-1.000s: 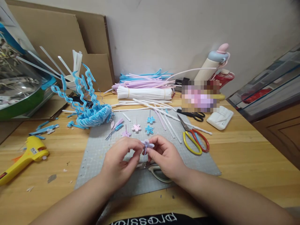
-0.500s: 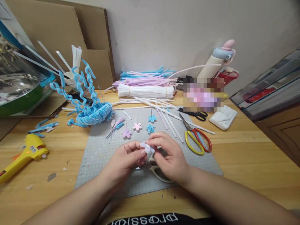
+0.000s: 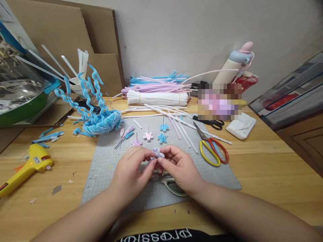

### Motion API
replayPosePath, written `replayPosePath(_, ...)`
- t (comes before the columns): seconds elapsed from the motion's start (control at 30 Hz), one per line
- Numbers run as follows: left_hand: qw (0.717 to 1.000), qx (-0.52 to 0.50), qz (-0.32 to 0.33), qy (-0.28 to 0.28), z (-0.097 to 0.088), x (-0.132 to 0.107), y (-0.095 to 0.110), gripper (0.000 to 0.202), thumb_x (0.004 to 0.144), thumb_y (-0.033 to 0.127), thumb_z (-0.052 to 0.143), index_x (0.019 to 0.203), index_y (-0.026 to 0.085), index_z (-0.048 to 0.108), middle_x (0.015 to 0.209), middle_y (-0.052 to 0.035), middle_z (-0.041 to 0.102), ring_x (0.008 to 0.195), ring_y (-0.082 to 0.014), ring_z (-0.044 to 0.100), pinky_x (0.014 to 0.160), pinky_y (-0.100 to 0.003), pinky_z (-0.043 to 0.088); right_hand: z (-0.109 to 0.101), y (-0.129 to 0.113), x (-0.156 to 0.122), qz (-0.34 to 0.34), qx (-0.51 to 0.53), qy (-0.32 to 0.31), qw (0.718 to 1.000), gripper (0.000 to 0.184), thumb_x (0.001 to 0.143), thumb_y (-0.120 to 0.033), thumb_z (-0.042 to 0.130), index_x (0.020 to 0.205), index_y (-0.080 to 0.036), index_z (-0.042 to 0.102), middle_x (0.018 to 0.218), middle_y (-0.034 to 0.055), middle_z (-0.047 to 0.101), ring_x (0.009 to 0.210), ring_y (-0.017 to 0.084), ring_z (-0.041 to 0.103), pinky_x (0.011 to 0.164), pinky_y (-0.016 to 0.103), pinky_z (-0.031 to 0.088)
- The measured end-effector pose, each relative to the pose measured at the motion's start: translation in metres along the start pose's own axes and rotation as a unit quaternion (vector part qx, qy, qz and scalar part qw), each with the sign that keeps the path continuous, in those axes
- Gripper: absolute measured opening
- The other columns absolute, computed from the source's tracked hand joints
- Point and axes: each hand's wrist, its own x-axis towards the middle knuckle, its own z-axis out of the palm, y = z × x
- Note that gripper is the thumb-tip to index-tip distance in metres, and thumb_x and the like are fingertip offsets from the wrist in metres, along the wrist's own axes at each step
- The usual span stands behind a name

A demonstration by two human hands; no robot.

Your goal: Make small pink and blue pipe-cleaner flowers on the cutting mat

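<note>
Between my two hands, over the grey cutting mat (image 3: 101,181), is a small pale lilac pipe-cleaner flower (image 3: 158,153). My left hand (image 3: 135,168) pinches it from the left with thumb and index finger. From the right, my right hand (image 3: 180,168) has its thumb and fingertips closed on the same flower. Grey-handled scissors (image 3: 174,189) lie under the hands, partly covered. Just beyond are blue flowers (image 3: 164,127), a pink flower (image 3: 148,135) and a lilac flower (image 3: 137,143), with thin stems. Blue and lilac bud-shaped pieces (image 3: 128,135) lie to their left.
Scissors with red and yellow handles (image 3: 210,153) lie at the right, near a white box (image 3: 241,126). A yellow glue gun (image 3: 32,164) rests at the left. Behind are a curly blue pipe-cleaner piece (image 3: 102,122), bundled white pipe cleaners (image 3: 157,98) and a leaning bottle (image 3: 228,67).
The flower has turned between my fingers and moved slightly up. My left hand has rolled over, its back now more upward, and my right thumb has come up to the flower.
</note>
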Motion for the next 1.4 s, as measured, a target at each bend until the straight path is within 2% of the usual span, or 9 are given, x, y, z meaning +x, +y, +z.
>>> replayPosePath(0.27,1.0,0.0,0.022,0.008,0.002,-0.001,-0.001,0.015,0.085,0.008,0.06,0.095,0.018,0.06,0.09,-0.0027,0.067,0.087,-0.0145,0.061,0.077,-0.028,0.049,0.005,-0.003,-0.004,0.008,0.037,0.0,0.999,0.022,0.08,-0.038,0.069,0.085,-0.02,0.057,0.067,-0.0033,0.061,0.06,0.011,0.061,0.062,0.027,0.054)
replayPosePath(0.43,0.999,0.013,0.033,0.028,0.002,-0.001,-0.001,0.015,0.083,0.01,0.064,0.095,0.018,0.061,0.089,-0.0034,0.068,0.087,-0.015,0.062,0.078,-0.029,0.051,0.007,0.002,-0.007,-0.011,0.032,-0.005,0.999,0.019,0.086,-0.034,0.061,0.099,-0.021,0.059,0.077,-0.0007,0.067,0.069,0.013,0.066,0.076,0.034,0.056)
replayPosePath(0.53,0.998,0.025,0.034,0.051,0.001,0.001,0.0,0.012,0.083,0.011,0.065,0.093,0.018,0.062,0.089,-0.0038,0.068,0.087,-0.0159,0.063,0.078,-0.031,0.052,0.007,0.005,-0.01,-0.043,-0.009,-0.008,0.999,0.021,0.089,-0.03,0.056,0.108,-0.021,0.06,0.084,0.0015,0.069,0.078,0.015,0.067,0.082,0.035,0.054)
replayPosePath(0.63,0.998,0.014,0.023,0.057,0.001,0.001,0.002,0.011,0.084,0.01,0.063,0.09,0.018,0.063,0.089,-0.0041,0.068,0.086,-0.0164,0.064,0.079,-0.033,0.053,0.006,0.006,-0.013,-0.067,-0.061,-0.01,0.996,0.021,0.091,-0.026,0.054,0.11,-0.021,0.059,0.087,0.0029,0.07,0.08,0.015,0.067,0.077,0.032,0.054)
replayPosePath(0.87,0.999,-0.031,0.012,0.034,0.001,0.001,0.002,0.011,0.083,0.008,0.063,0.087,0.019,0.065,0.084,-0.0028,0.071,0.082,-0.0151,0.067,0.076,-0.03,0.055,0.001,0.005,-0.012,-0.082,-0.119,0.008,0.99,0.015,0.089,-0.024,0.055,0.103,-0.021,0.06,0.084,0.0026,0.07,0.076,0.015,0.066,0.065,0.027,0.052)
replayPosePath(1.03,0.998,-0.053,0.002,0.028,-0.001,0.003,0.001,0.009,0.083,0.01,0.065,0.081,0.019,0.067,0.08,-0.0025,0.072,0.076,-0.0142,0.068,0.07,-0.027,0.055,-0.001,-0.001,-0.011,-0.107,-0.149,0.001,0.983,0.011,0.087,-0.023,0.058,0.098,-0.02,0.061,0.086,0.0021,0.069,0.076,0.014,0.066,0.069,0.028,0.053)
replayPosePath(1.23,0.997,-0.059,-0.054,0.025,0.001,0.0,0.002,0.009,0.083,0.013,0.066,0.088,0.021,0.066,0.084,-0.0015,0.074,0.077,-0.0145,0.069,0.072,-0.029,0.056,-0.002,0.003,-0.008,-0.075,-0.093,0.013,0.993,0.012,0.09,-0.03,0.057,0.098,-0.021,0.057,0.082,0.0017,0.067,0.073,0.014,0.067,0.074,0.032,0.056)
replayPosePath(1.3,0.996,-0.075,-0.037,0.025,0.0,0.0,0.003,0.009,0.083,0.012,0.065,0.084,0.021,0.065,0.085,-0.0015,0.073,0.079,-0.0145,0.069,0.073,-0.029,0.056,-0.003,0.004,-0.007,-0.1,-0.122,0.033,0.987,0.019,0.089,-0.027,0.058,0.107,-0.023,0.055,0.091,0.0033,0.065,0.077,0.015,0.066,0.073,0.032,0.056)
replayPosePath(1.4,0.996,-0.081,-0.013,0.041,-0.001,0.003,0.005,0.011,0.082,0.011,0.066,0.079,0.021,0.065,0.083,-0.0014,0.071,0.078,-0.0146,0.067,0.072,-0.029,0.056,-0.006,0.0,-0.007,-0.184,-0.2,0.033,0.962,0.03,0.087,-0.018,0.057,0.115,-0.028,0.054,0.106,0.0048,0.061,0.091,0.016,0.062,0.072,0.029,0.054)
